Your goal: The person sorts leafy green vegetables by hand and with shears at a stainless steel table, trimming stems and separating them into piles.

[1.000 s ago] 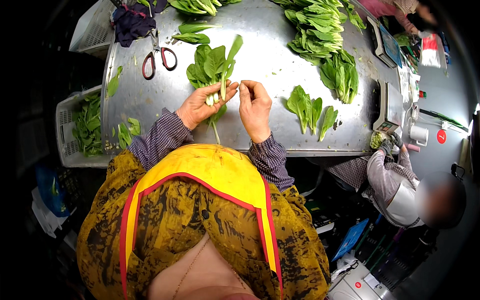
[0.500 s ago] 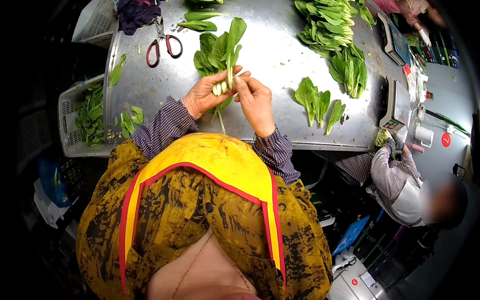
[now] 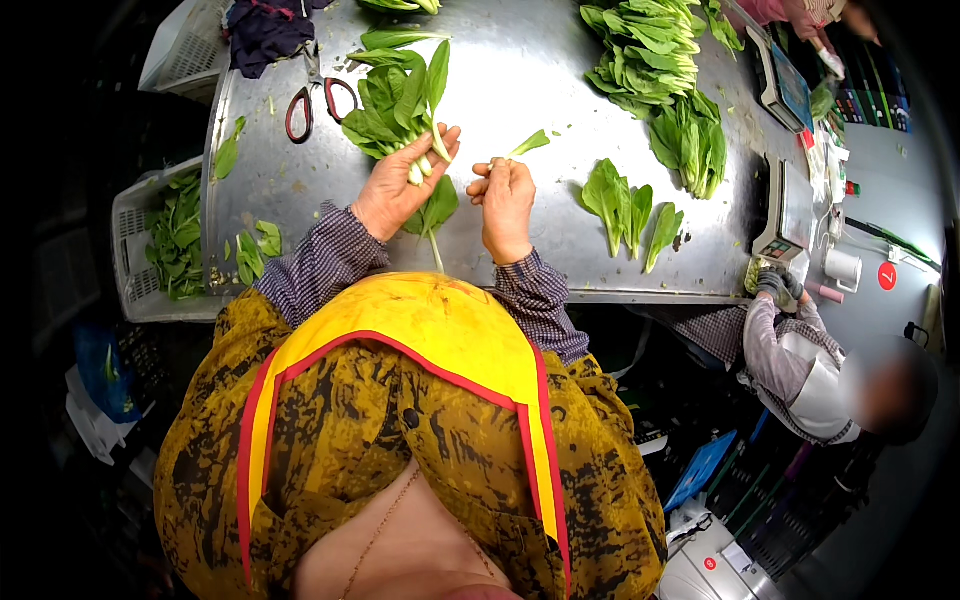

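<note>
My left hand is closed round a bunch of leafy greens, pale stems toward me and leaves pointing away. To its right my right hand pinches a small green leaf by its thin stalk. A single loose leaf lies on the metal table beneath and beside my left hand, stalk toward my apron. Several loose greens lie on the table right of my right hand. Scissors with red and black handles rest at the far left, next to a dark cloth.
A large pile of greens covers the far right of the table. White scales stand along its right end. A white crate of leaves sits at the left edge. One co-worker works at right, another's arm beyond.
My hands have drawn apart. A small leaf has come away in my right hand, while the bunch in my left has shifted slightly left, its leaves spreading.
</note>
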Demonstrator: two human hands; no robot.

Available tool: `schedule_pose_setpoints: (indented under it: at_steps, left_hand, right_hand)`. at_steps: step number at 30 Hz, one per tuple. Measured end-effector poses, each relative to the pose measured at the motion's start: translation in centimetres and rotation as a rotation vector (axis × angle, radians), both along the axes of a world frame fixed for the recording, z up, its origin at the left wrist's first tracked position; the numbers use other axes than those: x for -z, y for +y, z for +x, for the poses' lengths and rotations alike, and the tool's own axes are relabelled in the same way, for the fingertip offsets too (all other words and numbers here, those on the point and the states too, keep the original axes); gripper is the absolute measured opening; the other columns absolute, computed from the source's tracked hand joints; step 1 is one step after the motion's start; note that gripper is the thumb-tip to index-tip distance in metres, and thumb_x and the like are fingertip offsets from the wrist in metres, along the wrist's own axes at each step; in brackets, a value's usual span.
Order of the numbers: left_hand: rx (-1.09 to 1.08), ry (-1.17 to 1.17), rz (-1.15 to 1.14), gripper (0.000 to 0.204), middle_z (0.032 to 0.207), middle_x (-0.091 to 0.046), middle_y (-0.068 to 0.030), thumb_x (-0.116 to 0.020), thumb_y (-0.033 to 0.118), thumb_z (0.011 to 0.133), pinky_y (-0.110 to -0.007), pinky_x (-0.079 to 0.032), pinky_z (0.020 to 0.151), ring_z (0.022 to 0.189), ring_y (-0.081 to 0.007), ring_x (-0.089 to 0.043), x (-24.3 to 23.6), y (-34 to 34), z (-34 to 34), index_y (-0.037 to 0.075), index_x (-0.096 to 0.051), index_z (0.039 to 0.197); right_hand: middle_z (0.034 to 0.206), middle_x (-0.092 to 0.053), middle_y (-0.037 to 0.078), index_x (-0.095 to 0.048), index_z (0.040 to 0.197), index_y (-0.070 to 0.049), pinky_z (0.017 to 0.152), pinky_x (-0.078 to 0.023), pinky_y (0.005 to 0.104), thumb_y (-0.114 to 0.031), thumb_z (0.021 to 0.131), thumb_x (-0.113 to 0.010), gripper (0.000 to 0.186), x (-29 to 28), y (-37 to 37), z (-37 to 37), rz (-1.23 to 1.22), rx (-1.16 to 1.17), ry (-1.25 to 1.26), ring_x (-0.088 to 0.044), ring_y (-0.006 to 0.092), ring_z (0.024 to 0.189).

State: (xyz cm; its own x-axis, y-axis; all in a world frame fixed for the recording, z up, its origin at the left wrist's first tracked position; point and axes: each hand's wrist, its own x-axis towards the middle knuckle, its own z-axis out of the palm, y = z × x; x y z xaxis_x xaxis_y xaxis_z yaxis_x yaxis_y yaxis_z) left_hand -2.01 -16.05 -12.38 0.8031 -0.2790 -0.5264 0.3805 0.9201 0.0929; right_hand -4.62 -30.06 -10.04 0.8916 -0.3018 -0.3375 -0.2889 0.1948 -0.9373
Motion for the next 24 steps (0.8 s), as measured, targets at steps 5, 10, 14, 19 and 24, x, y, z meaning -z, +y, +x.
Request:
schedule_pose_setpoints:
  at_steps: [5, 10, 14, 19, 24]
  left_hand:
    - [-0.008, -0.088, 0.166, 0.029, 0.122, -0.052, -0.0196, -0.053, 0.005, 0.094, -0.036, -0.040, 0.109, 0.122, -0.0274, -0.050, -0.3, 0.5, 0.2, -0.009, -0.046, 0.119]
    - [0.054, -0.163, 0.277, 0.029, 0.120, -0.054, -0.0172, -0.055, 0.004, 0.093, -0.034, -0.044, 0.104, 0.121, -0.0268, -0.051, -0.4, 0.0, -0.4, -0.008, -0.048, 0.119]
    - [0.104, -0.180, 0.270, 0.028, 0.123, -0.054, -0.0178, -0.053, 0.007, 0.095, -0.034, -0.043, 0.103, 0.124, -0.0260, -0.049, -1.0, -0.2, -0.5, -0.006, -0.049, 0.120]
    - [0.109, -0.203, 0.290, 0.031, 0.124, -0.054, -0.0182, -0.051, 0.008, 0.096, -0.034, -0.043, 0.104, 0.125, -0.0255, -0.048, -1.0, 0.2, -0.6, -0.007, -0.048, 0.122]
    - [0.172, -0.236, 0.229, 0.034, 0.123, -0.056, -0.0173, -0.053, 0.011, 0.095, -0.034, -0.044, 0.103, 0.124, -0.0245, -0.049, -0.7, -0.3, 0.0, -0.007, -0.047, 0.124]
  right_hand:
    - [0.074, -0.064, 0.007, -0.060, 0.103, 0.009, 0.055, -0.047, 0.0237, -0.014, 0.091, -0.060, 0.026, -0.1, -1.2, -0.8, -0.367, -0.553, 0.070, -0.059, 0.0108, 0.061]
    - [0.077, -0.064, 0.006, -0.060, 0.110, 0.009, 0.055, -0.046, 0.0225, -0.015, 0.093, -0.059, 0.030, -1.0, -0.8, 0.0, -0.229, -0.563, -0.081, -0.054, 0.0081, 0.062]
    - [0.078, -0.063, 0.005, -0.062, 0.106, 0.008, 0.054, -0.044, 0.0213, -0.014, 0.094, -0.057, 0.026, -1.0, -0.5, 0.2, -0.176, -0.549, 0.008, -0.051, 0.0070, 0.061]
    - [0.077, -0.062, 0.003, -0.063, 0.099, 0.006, 0.054, -0.042, 0.0214, -0.014, 0.094, -0.057, 0.022, -0.9, 0.0, 0.2, 0.112, -0.471, 0.106, -0.050, 0.0068, 0.061]
    - [0.076, -0.063, 0.004, -0.064, 0.095, 0.004, 0.053, -0.042, 0.0218, -0.016, 0.093, -0.056, 0.022, -0.9, -0.5, 0.3, 0.056, -0.439, 0.106, -0.050, 0.0075, 0.060]
